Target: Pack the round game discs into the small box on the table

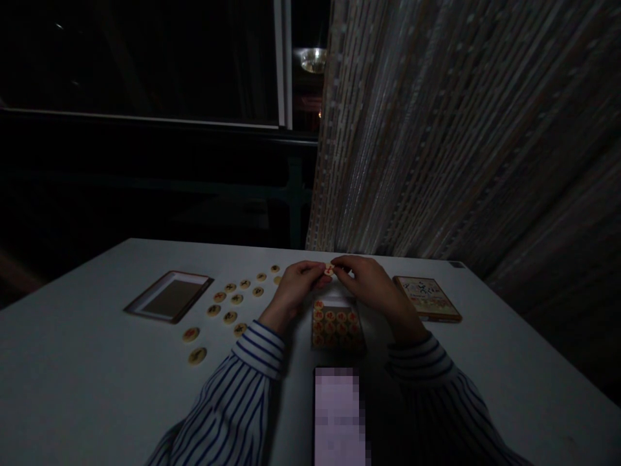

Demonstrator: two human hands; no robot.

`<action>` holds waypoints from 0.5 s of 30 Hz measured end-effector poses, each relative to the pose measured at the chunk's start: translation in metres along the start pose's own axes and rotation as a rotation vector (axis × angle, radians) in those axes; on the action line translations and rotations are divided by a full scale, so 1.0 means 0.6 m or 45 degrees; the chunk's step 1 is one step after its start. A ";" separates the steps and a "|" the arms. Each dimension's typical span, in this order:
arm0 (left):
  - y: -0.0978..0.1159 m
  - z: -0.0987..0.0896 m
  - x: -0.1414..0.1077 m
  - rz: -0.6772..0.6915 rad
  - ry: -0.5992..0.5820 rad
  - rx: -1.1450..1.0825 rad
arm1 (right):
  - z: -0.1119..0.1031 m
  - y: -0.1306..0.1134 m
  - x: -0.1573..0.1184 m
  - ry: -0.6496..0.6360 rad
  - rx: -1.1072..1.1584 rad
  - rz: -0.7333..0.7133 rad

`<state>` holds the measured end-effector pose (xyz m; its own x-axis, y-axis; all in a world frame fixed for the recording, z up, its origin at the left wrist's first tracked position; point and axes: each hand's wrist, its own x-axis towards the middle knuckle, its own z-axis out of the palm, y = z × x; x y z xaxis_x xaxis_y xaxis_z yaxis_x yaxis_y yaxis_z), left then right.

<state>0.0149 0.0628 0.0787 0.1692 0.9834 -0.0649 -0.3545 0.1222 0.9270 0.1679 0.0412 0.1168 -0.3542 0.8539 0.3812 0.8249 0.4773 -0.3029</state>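
Observation:
One round wooden piece with a red character (329, 269) is pinched between my left hand (299, 285) and my right hand (369, 285), above the far edge of an open box (338, 301). Rows of round pieces with red characters (341, 317) lie in that box, with one more piece (318, 304) at its upper left. Left of my left hand, several loose round pieces (237, 299) are scattered on the white table (97, 362). Most carry dark characters; the one at the left (191, 334) looks reddish.
An open, shallow box part (169, 296) lies at the left of the table. To the right is a printed box lid (427, 299). A phone with a lit, pixelated screen (339, 414) lies nearest me. Behind the table hangs a string curtain (412, 129).

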 end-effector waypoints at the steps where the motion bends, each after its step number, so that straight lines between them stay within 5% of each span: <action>1: 0.001 0.000 -0.001 -0.002 0.001 0.009 | 0.000 0.000 0.000 0.000 0.008 -0.004; 15: 0.001 -0.003 -0.001 -0.012 -0.015 0.062 | 0.002 0.008 0.000 -0.049 0.083 -0.069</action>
<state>0.0127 0.0628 0.0788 0.1832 0.9806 -0.0697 -0.3076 0.1245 0.9433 0.1718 0.0436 0.1144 -0.4152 0.8333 0.3650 0.7739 0.5344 -0.3397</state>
